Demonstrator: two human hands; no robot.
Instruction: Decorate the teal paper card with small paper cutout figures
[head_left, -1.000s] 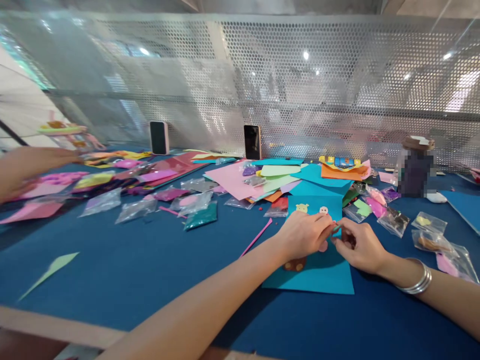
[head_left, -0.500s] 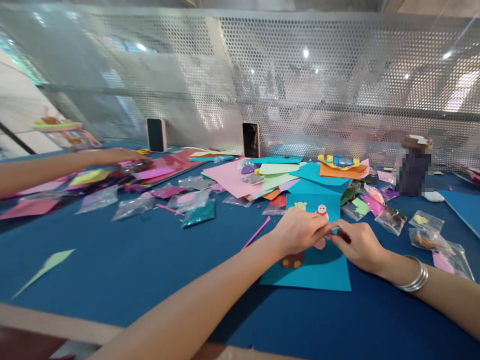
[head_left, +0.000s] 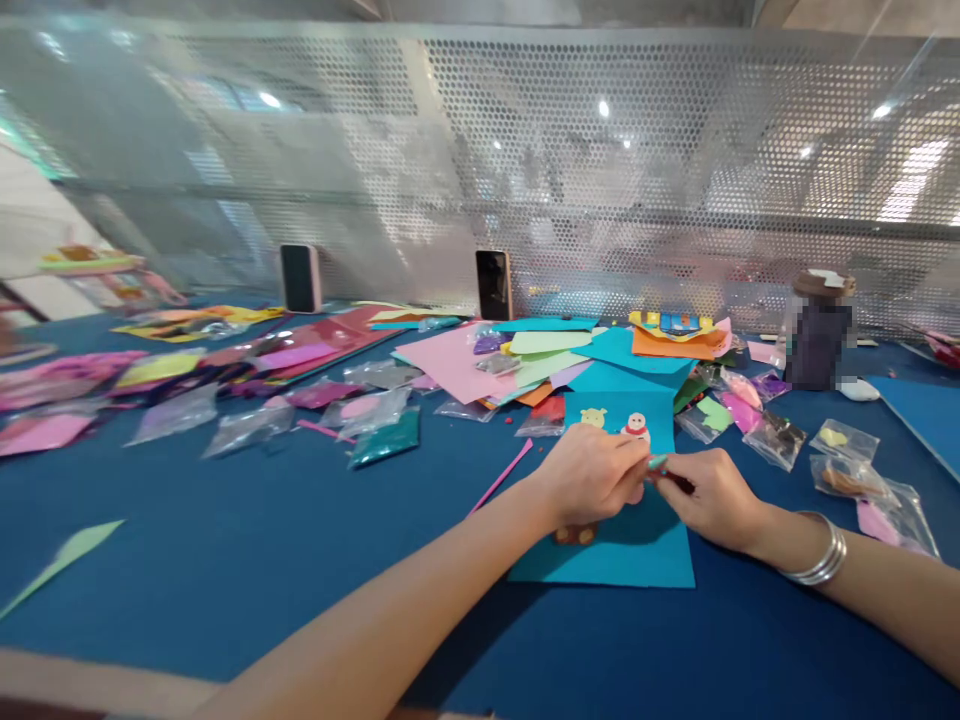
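My left hand (head_left: pixel 589 478) and my right hand (head_left: pixel 712 498) meet fingertip to fingertip over a blue paper sheet (head_left: pixel 637 565). Both are closed in a pinch. A small teal spot (head_left: pixel 657 462) shows where the fingertips meet; whether it is a held piece or a fingernail I cannot tell. On the sheet are a pale yellow animal head (head_left: pixel 592 418), a white figure with a red scarf (head_left: pixel 636 428) and a brown shape with yellow spots (head_left: pixel 576 535), partly hidden by my left hand.
Papers (head_left: pixel 457 360) and clear bags of colored material (head_left: pixel 386 425) spread across the blue table. A pink stick (head_left: pixel 501 476) lies left of the sheet. Two phones (head_left: pixel 300 278) stand against a perforated metal screen (head_left: pixel 600 180). Small bags (head_left: pixel 855 475) and a dark cup (head_left: pixel 821 340) are at right.
Another person's arm has drawn back toward the left edge, off the pile of bags. My view has shifted slightly. My hands stay pinched together over the sheet.
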